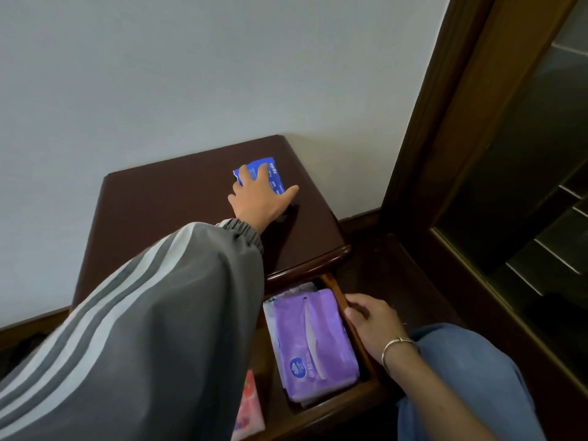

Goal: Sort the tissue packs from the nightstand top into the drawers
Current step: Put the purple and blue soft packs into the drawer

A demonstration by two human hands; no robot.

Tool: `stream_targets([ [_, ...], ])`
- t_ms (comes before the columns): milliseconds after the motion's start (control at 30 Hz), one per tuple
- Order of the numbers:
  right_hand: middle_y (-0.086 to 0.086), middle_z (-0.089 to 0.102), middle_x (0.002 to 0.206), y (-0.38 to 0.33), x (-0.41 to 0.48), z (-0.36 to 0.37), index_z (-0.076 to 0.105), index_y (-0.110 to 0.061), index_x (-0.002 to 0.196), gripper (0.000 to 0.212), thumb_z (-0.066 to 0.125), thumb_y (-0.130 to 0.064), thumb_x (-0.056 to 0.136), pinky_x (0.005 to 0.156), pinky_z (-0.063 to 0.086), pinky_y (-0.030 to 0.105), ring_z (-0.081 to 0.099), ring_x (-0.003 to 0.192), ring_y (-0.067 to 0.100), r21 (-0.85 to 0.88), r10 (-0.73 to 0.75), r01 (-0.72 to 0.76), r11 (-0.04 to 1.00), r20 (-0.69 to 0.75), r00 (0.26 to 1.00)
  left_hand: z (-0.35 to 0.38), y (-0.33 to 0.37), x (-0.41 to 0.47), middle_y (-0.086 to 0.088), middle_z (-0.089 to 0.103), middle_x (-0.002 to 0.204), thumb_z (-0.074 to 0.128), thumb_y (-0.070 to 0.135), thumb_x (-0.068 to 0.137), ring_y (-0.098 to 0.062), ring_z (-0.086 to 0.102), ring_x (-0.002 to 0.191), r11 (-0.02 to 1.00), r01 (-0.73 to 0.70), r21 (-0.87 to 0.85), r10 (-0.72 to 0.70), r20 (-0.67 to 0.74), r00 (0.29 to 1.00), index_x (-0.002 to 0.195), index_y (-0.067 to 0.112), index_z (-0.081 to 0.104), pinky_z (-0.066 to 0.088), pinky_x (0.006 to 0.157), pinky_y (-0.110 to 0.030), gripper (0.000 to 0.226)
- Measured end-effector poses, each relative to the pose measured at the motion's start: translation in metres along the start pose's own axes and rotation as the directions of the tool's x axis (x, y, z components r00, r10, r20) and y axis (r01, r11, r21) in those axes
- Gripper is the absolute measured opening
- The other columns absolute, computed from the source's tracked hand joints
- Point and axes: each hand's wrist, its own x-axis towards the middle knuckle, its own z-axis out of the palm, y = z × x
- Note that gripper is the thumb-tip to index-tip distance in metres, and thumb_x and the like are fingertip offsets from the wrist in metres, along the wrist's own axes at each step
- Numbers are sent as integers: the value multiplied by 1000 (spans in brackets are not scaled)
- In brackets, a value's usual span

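Note:
A small blue tissue pack [273, 176] lies near the back right of the dark brown nightstand top [165, 205]. My left hand [259, 200] reaches over it, fingers spread and laid on the pack, thumb out to the right. Below the top, a drawer [358, 337] stands pulled out. Inside it lies a large purple tissue pack [318, 338] on top of paler packs. My right hand [370, 323] grips the drawer's right side wall, fingers curled over its edge. A pink pack [249, 409] shows at the drawer's left, mostly hidden by my grey striped sleeve.
A white wall stands behind the nightstand. To the right are a dark wooden door frame [445, 122] and a glass panel [525, 186]. My knee in blue jeans [461, 377] is beside the drawer. Dark floor lies right of the nightstand.

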Motion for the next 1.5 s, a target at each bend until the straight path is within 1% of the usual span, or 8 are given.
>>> stream_targets([
  [300,-28,54,81,1,0,-3,57,-40,90,14,58,-26,89,64,38,13,53,77,-6,162,62,-67,985,33,998,-26,-35,-10,-12,37,142,65,34,76,-28,49,120,879,152,-452,-172,-3,985,135,15,44,40,103,-37,65],
  [467,-6,66,92,-27,-18,-8,67,-18,103,16,61,-18,89,79,50,27,64,92,14,257,-46,127,958,-300,953,-67,-50,-103,-2,54,126,64,34,65,-18,58,108,780,-18,-626,-30,-65,997,128,22,47,52,92,-42,66],
  [700,1,72,100,-90,-73,24,65,-19,104,19,55,-29,93,73,55,30,69,86,14,668,-157,-66,741,267,951,-56,-59,-251,4,43,137,68,19,67,-18,43,132,778,-159,-608,166,-45,985,125,31,40,40,108,-41,65],
  [867,2,72,89,-87,-97,44,62,-17,94,17,56,0,90,74,58,36,70,78,15,757,-135,-53,651,185,974,-45,-66,-294,7,45,137,72,13,79,-6,48,124,725,-65,-685,136,50,989,138,23,33,44,101,-24,72],
  [1167,5,73,93,-83,-100,42,62,-12,102,16,64,-10,86,64,58,36,72,83,21,795,-151,-90,600,224,963,-62,-97,-310,-1,72,95,56,18,95,-5,64,69,533,361,-765,32,444,895,105,10,63,49,65,-17,15],
  [1300,16,68,110,-71,-105,57,56,-6,115,35,68,-11,83,75,58,42,70,90,27,621,-42,-174,764,317,947,-55,-104,-309,-6,71,95,57,16,94,-9,63,72,461,369,-807,-89,372,924,101,4,62,51,69,-24,14],
  [1400,14,69,104,-64,-103,56,60,-9,111,31,70,-10,82,84,56,45,69,91,27,490,-2,-137,861,273,962,-48,-114,-309,3,71,88,59,22,94,-6,67,74,585,306,-751,-44,347,937,98,12,64,47,59,-11,12],
  [1500,4,70,82,-58,-95,38,66,-6,103,23,70,-6,80,71,58,33,68,73,19,350,-23,-14,937,102,995,-42,-135,-305,2,69,99,56,31,94,-15,63,96,862,126,-490,-40,181,983,110,15,64,46,77,-16,24],
])
